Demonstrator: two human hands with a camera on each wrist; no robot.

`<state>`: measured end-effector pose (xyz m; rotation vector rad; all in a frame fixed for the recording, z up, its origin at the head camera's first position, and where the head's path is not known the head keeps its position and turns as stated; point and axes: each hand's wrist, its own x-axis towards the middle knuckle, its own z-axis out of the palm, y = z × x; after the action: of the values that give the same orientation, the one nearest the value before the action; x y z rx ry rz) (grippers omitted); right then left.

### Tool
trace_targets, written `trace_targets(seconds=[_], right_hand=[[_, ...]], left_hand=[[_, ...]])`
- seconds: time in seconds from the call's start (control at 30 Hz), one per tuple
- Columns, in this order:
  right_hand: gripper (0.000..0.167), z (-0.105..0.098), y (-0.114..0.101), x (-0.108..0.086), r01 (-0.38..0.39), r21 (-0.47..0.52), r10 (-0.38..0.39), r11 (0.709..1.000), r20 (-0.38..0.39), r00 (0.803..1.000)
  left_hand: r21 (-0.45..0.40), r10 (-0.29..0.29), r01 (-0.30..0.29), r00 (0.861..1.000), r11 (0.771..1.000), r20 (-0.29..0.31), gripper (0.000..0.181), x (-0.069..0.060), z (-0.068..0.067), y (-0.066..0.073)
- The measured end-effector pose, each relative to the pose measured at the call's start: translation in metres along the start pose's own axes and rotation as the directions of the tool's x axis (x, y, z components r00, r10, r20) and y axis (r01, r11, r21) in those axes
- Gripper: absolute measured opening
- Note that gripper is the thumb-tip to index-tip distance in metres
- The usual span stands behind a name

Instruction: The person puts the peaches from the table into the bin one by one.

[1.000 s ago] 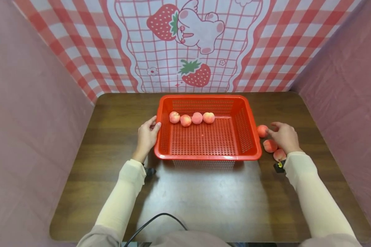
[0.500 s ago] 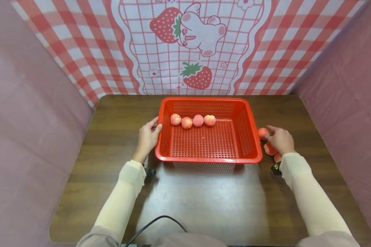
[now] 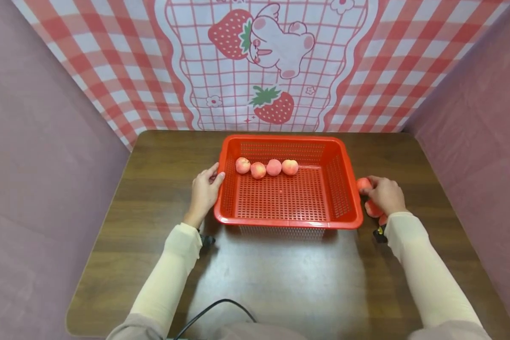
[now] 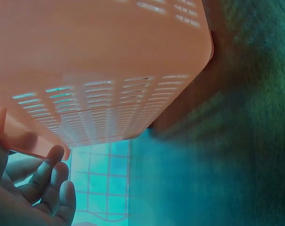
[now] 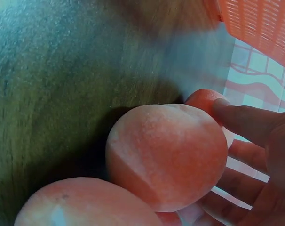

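A red perforated plastic basket (image 3: 280,224) stands on the table. My left hand (image 3: 205,191) holds its left rim between thumb and fingers; the left wrist view shows the fingertips (image 4: 55,153) at the rim's edge, below the slotted basket wall (image 4: 109,56). Just beyond the basket's right side, my right hand (image 3: 388,194) pinches a peach (image 3: 363,184) between thumb and fingers. Two more peaches lie nearer me, partly beneath that hand: a middle one (image 5: 166,155) and a closer one (image 5: 81,202). Inside the basket, several peaches (image 3: 274,167) sit in a row along the back.
The brown wooden table (image 3: 153,264) has rounded corners. A checked strawberry-print cloth (image 3: 276,56) hangs behind it, with pink cloth (image 3: 38,189) at both sides. A black cable (image 3: 212,304) runs along the front by my body.
My right hand has shifted slightly left and its fingers have settled round the farthest loose peach. The left hand stays on the basket rim. The head view has tilted a little.
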<state>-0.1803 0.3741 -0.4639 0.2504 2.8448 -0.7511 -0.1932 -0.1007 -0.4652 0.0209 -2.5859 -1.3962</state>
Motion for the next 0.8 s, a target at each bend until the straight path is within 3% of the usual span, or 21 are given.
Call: trace_targets(seconds=[0.3,0.8], right_hand=[[0.059,-0.003,-0.0022,0.0004,-0.027,0.045,0.026,0.999,0.017,1.0],[0.053,-0.0049,-0.0049,0.0007,0.027,-0.08,-0.028,0.996,-0.016,0.999]], left_hand=[[0.005,-0.001,0.001,1.0,1.0,-0.002,0.041,0.0008,-0.0007,0.0003],[0.015,0.014,-0.014,1.0,1.0,0.0,0.041,0.0017,-0.003,0.0033]])
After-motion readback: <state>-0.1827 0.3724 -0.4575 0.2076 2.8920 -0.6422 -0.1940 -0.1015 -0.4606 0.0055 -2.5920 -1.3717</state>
